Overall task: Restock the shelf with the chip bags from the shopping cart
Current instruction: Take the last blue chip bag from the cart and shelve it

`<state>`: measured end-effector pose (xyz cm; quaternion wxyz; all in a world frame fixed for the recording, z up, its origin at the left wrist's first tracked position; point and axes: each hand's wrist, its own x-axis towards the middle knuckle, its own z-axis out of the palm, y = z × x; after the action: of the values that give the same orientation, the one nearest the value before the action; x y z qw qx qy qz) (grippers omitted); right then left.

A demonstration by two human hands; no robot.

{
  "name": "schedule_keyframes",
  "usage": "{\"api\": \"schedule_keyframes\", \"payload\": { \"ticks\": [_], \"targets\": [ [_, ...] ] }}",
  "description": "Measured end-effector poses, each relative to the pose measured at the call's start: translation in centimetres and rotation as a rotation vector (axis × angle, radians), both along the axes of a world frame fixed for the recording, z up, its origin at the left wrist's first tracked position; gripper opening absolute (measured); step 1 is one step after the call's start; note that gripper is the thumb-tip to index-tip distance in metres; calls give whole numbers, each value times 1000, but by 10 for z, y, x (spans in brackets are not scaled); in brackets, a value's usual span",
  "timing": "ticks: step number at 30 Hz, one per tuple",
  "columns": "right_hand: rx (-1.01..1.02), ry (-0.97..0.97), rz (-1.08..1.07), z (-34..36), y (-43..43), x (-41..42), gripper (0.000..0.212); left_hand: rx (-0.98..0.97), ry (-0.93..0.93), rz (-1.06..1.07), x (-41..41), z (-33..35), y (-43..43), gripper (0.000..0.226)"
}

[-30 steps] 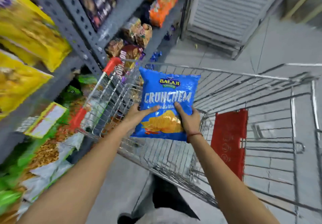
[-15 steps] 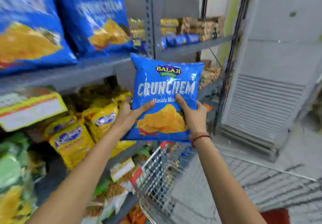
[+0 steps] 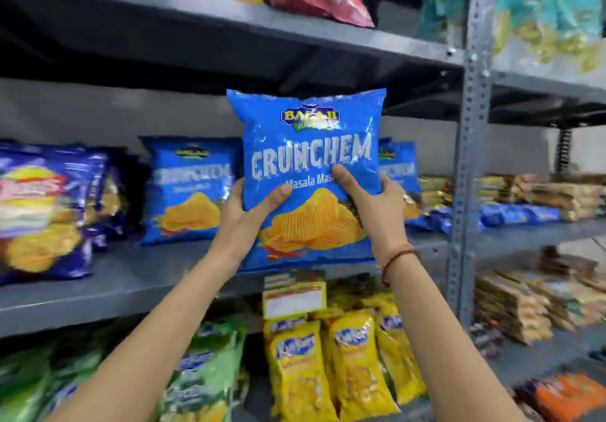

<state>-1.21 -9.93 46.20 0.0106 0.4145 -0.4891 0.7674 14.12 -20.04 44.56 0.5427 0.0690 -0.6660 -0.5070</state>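
Note:
I hold a blue Crunchem chip bag upright in front of the grey middle shelf. My left hand grips its lower left edge, thumb on the front. My right hand grips the lower right side, thumb across the print. Behind the held bag stand two matching blue Crunchem bags, one to the left and one mostly hidden to the right. The bag's bottom edge hangs level with the shelf's front lip. The shopping cart is out of view.
Dark blue chip bags fill the shelf's left end. Yellow snack bags and green bags sit on the shelf below. A perforated grey upright stands to the right, with stacked packets beyond it. Another shelf runs overhead.
The view swung from the cart up to the shelves. Both hands lifted the blue bag from above the cart to the front of the middle shelf, between the two matching bags.

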Motion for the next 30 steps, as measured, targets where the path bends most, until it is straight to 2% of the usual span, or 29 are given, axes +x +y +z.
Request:
{"api": "schedule_keyframes", "payload": {
  "ticks": [3, 5, 6, 9, 10, 13, 15, 16, 18, 20, 22, 24, 26, 30],
  "targets": [
    [27, 20, 84, 15, -39, 33, 72, 12, 31, 49, 38, 16, -26, 34],
    [29, 33, 139, 20, -63, 54, 64, 34, 25, 91, 63, 21, -44, 56],
    [35, 36, 156, 20, -72, 61, 61, 42, 28, 101, 71, 22, -52, 59],
    [76, 46, 197, 19, -104, 84, 80, 79, 46, 153, 92, 19, -75, 48],
    [92, 43, 219, 17, -114, 91, 82, 95, 51, 174, 98, 17, -82, 50],
    [110, 43, 255, 11, -141, 102, 68, 131, 30, 230, 110, 13, -107, 63],
    [146, 31, 260, 6, -157, 104, 79, 151, 20, 245, 112, 10, -117, 69],
    [158, 27, 260, 3, -164, 103, 77, 164, 17, 252, 111, 8, -122, 70],
    [172, 20, 211, -3, -175, 98, 44, 190, 8, 264, 107, 4, -133, 64],
    [190, 8, 170, -8, -183, 94, 36, 213, -13, 268, 103, 0, -142, 48],
    [207, 4, 158, -15, -190, 91, 50, 230, -42, 273, 99, -4, -148, 32],
    [230, 4, 143, -19, -195, 90, 67, 259, -64, 271, 96, -7, -150, 28],
    [250, 9, 116, -21, -197, 91, 80, 279, -77, 273, 95, -8, -153, 35],
    [259, 23, 15, -20, -199, 93, 80, 304, -155, 376, 94, -9, -157, 50]
  ]
}}
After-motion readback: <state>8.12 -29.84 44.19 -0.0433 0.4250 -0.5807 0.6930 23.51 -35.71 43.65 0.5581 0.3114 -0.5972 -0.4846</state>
